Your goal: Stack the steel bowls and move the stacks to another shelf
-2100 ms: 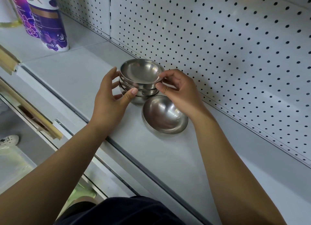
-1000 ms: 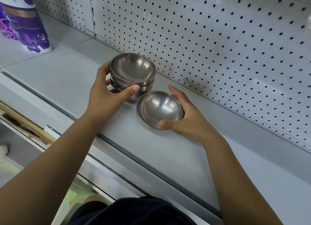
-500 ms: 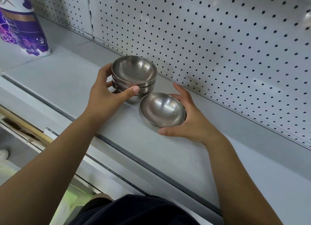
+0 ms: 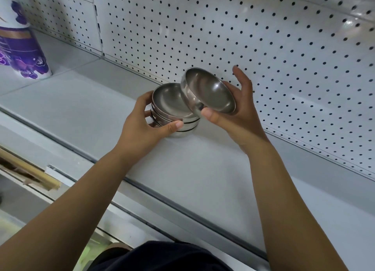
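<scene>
A stack of steel bowls (image 4: 168,102) stands on the white shelf (image 4: 203,169), close to the pegboard back wall. My left hand (image 4: 142,124) grips the stack's left side, thumb on the front rims. My right hand (image 4: 233,116) holds a single steel bowl (image 4: 211,93) in the air, tilted toward me. Its lower edge overlaps the right rim of the stack's top bowl; I cannot tell whether they touch. The thumb presses the single bowl's near rim and the fingers spread behind it.
A purple and white bottle (image 4: 22,53) stands at the far left of the shelf. The perforated pegboard wall (image 4: 263,37) rises right behind the bowls. A lower shelf edge with a wooden strip (image 4: 30,173) lies at the lower left.
My right hand has lifted the single bowl off the shelf and brought it up and left over the stack, tilting it. My left hand has stayed on the stack.
</scene>
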The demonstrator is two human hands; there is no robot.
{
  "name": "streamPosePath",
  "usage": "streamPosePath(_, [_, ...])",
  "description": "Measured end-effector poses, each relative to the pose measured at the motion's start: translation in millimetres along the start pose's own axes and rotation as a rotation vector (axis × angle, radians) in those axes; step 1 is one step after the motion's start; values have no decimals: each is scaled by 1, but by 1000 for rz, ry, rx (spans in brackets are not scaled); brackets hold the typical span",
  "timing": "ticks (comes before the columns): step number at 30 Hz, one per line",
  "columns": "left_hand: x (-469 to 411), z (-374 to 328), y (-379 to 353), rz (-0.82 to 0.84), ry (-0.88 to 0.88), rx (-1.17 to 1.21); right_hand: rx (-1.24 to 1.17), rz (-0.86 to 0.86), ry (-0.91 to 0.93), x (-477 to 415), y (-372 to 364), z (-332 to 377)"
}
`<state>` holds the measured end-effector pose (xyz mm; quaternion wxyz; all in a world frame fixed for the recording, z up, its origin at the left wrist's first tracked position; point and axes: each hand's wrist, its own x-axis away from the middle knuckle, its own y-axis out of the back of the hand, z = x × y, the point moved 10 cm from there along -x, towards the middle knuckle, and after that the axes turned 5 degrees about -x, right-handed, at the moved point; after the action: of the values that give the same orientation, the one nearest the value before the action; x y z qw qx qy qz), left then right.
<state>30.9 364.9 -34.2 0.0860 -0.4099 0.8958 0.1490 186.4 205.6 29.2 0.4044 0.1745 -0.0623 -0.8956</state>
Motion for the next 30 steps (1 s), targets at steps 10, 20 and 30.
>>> streamPosePath(10, [10, 3, 2, 21, -7, 35, 163, 161, 28, -29, -35, 10])
streamPosePath(20, [8, 9, 6, 24, -28, 25, 117, 192, -56, -21, -52, -5])
streamPosePath(30, [-2, 18, 19, 29, 29, 62, 17, 65, -179, 6, -41, -42])
